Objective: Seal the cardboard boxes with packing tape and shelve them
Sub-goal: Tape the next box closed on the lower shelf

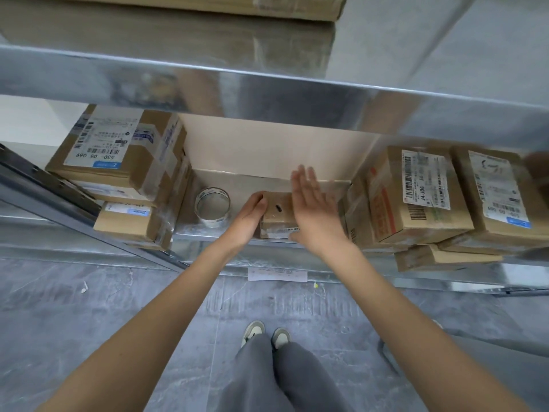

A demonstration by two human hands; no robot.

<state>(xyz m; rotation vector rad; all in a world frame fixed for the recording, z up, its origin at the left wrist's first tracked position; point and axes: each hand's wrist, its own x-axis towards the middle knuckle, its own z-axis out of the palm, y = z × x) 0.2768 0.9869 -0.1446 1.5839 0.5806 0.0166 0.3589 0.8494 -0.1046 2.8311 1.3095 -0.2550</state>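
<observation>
Two hands flank small box point(277, 217) at shelf point(208, 237) front edge: left hand point(248, 217) flat against its left side, right hand point(312, 206) open, fingers spread, beside it.

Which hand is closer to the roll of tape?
Left. The left hand rests on the small box, just right of the tape. The right hand is farther right, on the box's other side.

Pretty bright, flat indoor light overall, no hard shadows on the grey floor point(89, 307). The metal shelf beam point(267, 90) up top throws smeary reflections and glare. Wide-angle lens bends it hard toward the left and right edges. The right hand point(312, 209) is motion-blurred at the fingertips, and the far box labels look soft.
</observation>
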